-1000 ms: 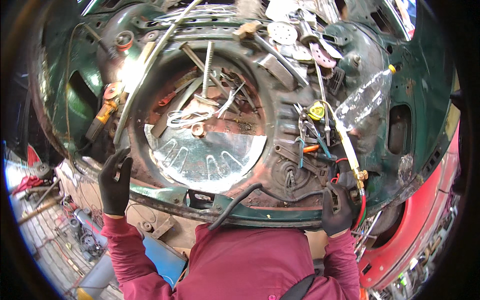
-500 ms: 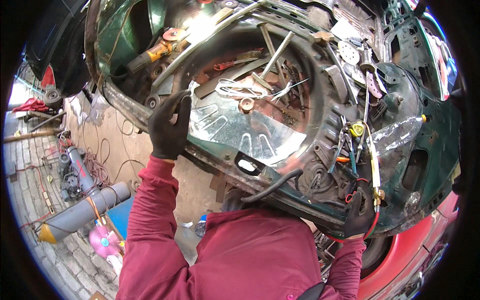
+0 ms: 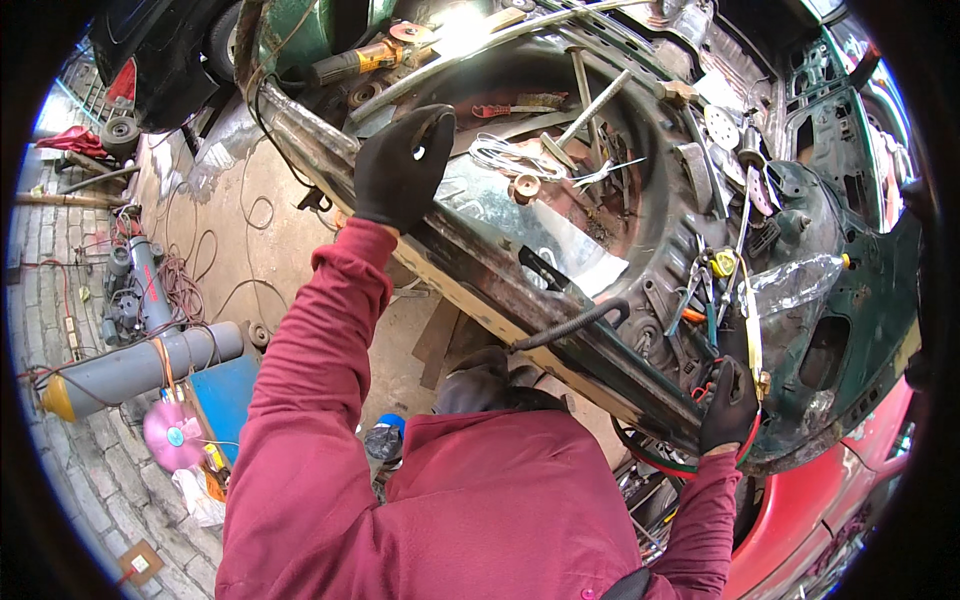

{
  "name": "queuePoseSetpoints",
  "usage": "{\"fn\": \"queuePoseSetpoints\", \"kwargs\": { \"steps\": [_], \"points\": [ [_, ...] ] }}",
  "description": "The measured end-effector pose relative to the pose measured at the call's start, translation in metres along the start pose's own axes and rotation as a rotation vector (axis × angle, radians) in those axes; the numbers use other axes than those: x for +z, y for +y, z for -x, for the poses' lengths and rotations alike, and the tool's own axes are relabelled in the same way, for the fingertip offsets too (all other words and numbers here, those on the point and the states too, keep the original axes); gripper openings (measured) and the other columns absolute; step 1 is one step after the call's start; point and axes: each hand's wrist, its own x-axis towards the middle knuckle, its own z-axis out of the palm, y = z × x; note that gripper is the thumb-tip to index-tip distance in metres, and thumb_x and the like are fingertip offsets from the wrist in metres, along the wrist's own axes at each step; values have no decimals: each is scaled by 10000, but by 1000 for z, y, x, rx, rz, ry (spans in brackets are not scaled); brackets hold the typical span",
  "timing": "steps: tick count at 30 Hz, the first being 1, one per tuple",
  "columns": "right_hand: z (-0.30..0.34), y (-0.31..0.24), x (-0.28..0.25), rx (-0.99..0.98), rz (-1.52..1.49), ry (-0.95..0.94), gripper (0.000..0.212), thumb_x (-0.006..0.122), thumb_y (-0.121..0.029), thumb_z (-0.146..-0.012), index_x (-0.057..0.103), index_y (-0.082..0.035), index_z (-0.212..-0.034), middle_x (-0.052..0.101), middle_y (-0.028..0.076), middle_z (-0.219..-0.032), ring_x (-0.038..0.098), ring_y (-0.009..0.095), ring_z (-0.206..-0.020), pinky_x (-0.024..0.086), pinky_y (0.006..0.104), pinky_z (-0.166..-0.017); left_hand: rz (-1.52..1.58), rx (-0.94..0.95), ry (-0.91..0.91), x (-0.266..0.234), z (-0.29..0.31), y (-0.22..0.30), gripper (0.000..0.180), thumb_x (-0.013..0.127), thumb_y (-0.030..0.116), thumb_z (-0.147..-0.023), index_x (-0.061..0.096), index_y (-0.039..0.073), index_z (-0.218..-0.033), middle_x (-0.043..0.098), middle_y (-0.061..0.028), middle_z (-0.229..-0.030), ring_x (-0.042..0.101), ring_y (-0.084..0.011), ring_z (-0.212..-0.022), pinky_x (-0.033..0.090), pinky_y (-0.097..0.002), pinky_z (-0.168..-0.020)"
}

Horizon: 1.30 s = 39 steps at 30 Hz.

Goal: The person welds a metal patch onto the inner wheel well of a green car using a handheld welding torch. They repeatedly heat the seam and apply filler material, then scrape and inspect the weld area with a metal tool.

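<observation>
My left hand [image 3: 405,170], in a black glove, hangs over the left rim of a green car-body shell [image 3: 860,290]. Its fingers and thumb are curled together with a small gap inside, and whatever they pinch is too small to make out. At the right end of the rim, my gloved right hand [image 3: 728,405] is curled at the base of a gas torch [image 3: 750,312], by its brass valve; the grip is partly hidden. Red and green hoses [image 3: 747,440] run past that wrist. Pliers [image 3: 690,292] and a yellow tape measure [image 3: 722,264] lie just beyond.
A round well holds a white cord bundle [image 3: 505,155], a hammer [image 3: 590,110] and metal scraps. An angle grinder [image 3: 350,62] lies far left, a plastic bottle [image 3: 795,285] right. A black bent hose [image 3: 570,325] crosses the front rim. A grey gas cylinder [image 3: 150,370] and pink fan [image 3: 172,435] stand left.
The whole view has shifted, with the car body sliding right in it. My left hand has risen and moved right, its fingers more curled. My right hand stays by the torch.
</observation>
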Motion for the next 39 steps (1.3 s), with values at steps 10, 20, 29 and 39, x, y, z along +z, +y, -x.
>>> {"fn": "queuePoseSetpoints", "kwargs": {
  "steps": [10, 20, 29, 39],
  "points": [
    [6, 10, 1, -255, -90, 22, 297, 727, -215, -1064, 754, -16, -1283, 778, 200, -1206, 736, 339, -1121, 545, 433, -1019, -139, 2, -86, 5, -8, -10, 289, 715, 387, -1036, 826, 146, -1147, 807, -175, -1010, 791, -373, -913, 608, -455, -818],
    [11, -23, -1, -247, 125, -23, 327, 735, -262, -1050, 753, -33, -1282, 777, 209, -1214, 747, 394, -1156, 562, 457, -1005, -198, -57, -621, 0, -28, -16, 373, 768, 392, -991, 790, 127, -1252, 796, -193, -1138, 779, -355, -1081, 592, -444, -969],
    [9, -39, -1, -61, 146, -71, 243, 674, -151, -1080, 735, -4, -1263, 760, 185, -1174, 726, 344, -1169, 537, 442, -1053, -277, 537, -1176, 144, -142, -65, 367, 680, 342, -994, 784, 57, -1201, 789, -198, -1182, 740, -406, -1112, 572, -460, -1011],
    [5, -32, -5, -35, 257, -132, 294, 612, -54, -1061, 697, 33, -1328, 722, 152, -1093, 711, 265, -970, 570, 386, -879, -629, 134, -1265, 348, -131, -205, 499, 660, 514, -996, 811, 74, -1177, 789, -262, -1159, 752, -445, -1130, 590, -531, -1002]
  ]
}}
